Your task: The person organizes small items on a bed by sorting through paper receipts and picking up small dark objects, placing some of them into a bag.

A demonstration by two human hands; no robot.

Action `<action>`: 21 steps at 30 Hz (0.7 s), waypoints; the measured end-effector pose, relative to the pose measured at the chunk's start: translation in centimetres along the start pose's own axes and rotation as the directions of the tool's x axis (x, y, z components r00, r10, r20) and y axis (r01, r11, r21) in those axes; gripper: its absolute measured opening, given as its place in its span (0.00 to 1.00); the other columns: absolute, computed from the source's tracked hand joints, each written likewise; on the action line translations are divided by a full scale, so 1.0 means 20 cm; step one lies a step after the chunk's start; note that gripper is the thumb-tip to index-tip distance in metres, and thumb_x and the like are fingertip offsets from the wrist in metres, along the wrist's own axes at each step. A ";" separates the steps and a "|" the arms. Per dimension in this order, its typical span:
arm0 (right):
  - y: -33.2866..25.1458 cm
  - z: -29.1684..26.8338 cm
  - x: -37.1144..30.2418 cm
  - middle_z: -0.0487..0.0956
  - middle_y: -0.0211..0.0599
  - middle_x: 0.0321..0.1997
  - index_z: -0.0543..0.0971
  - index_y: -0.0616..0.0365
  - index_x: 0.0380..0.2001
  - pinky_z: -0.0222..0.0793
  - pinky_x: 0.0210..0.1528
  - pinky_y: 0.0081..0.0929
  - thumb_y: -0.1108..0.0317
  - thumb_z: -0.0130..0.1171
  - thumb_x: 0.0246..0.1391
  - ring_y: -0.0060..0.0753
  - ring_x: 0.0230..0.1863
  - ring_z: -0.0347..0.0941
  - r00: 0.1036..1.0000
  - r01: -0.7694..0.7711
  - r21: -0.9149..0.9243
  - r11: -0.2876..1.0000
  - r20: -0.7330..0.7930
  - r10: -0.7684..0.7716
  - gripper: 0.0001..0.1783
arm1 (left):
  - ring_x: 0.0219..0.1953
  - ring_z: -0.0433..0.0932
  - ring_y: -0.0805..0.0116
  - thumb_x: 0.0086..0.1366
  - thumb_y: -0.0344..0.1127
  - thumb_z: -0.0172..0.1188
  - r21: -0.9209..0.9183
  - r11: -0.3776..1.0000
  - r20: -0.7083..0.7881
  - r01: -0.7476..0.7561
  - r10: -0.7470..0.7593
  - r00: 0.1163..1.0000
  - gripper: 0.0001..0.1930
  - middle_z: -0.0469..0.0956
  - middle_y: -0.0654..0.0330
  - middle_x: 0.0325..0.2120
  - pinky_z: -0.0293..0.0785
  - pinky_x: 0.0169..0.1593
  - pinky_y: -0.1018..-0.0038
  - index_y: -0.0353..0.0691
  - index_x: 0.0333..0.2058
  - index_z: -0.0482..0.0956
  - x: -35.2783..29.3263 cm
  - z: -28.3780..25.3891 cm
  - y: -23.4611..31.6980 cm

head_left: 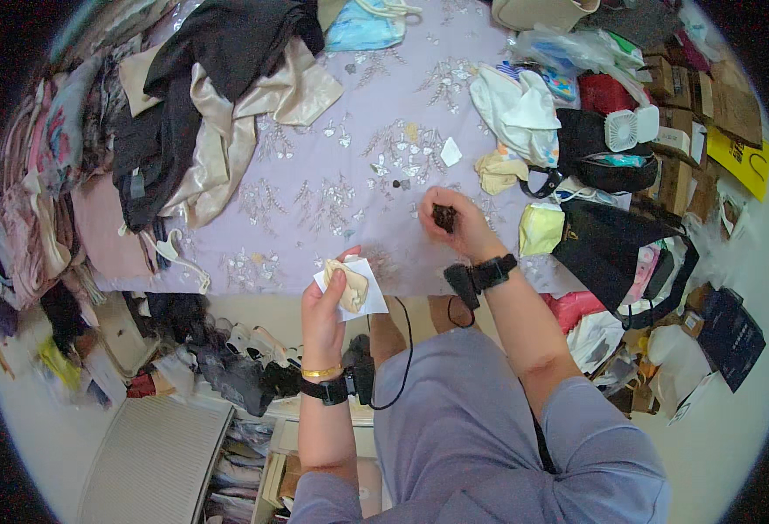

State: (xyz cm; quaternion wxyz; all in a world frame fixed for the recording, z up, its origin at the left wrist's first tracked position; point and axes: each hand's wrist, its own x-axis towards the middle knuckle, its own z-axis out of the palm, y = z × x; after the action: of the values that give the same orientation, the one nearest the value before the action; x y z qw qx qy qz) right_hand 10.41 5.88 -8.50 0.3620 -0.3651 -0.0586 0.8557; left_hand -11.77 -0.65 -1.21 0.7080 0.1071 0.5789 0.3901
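My left hand is closed at the near edge of the lilac flowered cloth. Its thumb presses a small folded cream fabric piece against a white sheet of paper or card. Farther right, my right hand curls above the cloth around a small dark brown bunched thing, whose kind I cannot make out. Two small dark bits and a white paper scrap lie just beyond that hand.
Black and cream satin garments are heaped at the left. On the right are a white cloth, a small white fan, a black bag and cardboard boxes. A blue item with straps lies at the far edge.
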 end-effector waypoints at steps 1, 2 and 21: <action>0.00 0.02 0.03 0.66 0.28 0.16 0.66 0.54 0.16 0.44 0.15 0.15 0.59 0.41 0.56 0.17 0.12 0.52 0.998 0.041 -0.113 0.993 -0.045 -0.046 0.17 | 0.39 0.76 0.72 0.65 0.38 0.47 -0.004 1.000 -0.007 0.000 0.000 1.000 0.20 0.75 0.53 0.42 0.71 0.43 0.77 0.28 0.50 0.67 0.00 -0.02 0.00; -0.02 0.02 0.07 0.68 0.30 0.19 0.66 0.55 0.18 0.45 0.15 0.15 0.58 0.40 0.58 0.17 0.13 0.52 0.991 0.079 -0.229 0.970 -0.084 -0.100 0.18 | 0.39 0.76 0.71 0.65 0.38 0.47 -0.009 1.000 -0.003 -0.003 0.003 1.000 0.20 0.75 0.53 0.42 0.71 0.43 0.77 0.28 0.50 0.67 -0.01 -0.03 0.00; 0.15 -0.06 0.30 0.71 0.40 0.14 0.65 0.56 0.26 0.61 0.14 0.33 0.63 0.45 0.56 0.37 0.15 0.70 0.836 -0.053 -0.903 -0.427 0.194 -0.514 0.09 | 0.41 0.73 0.75 0.65 0.35 0.48 -0.055 0.998 -0.012 0.020 -0.020 1.000 0.18 0.71 0.56 0.48 0.69 0.46 0.77 0.29 0.49 0.69 -0.02 -0.18 0.03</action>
State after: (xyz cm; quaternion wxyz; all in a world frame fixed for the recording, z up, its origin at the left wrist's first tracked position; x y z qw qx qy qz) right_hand 6.68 7.40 -13.97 0.0911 -0.6151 -0.7457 0.2395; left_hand -15.20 -1.59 -1.72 0.7110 0.0794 0.5732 0.3995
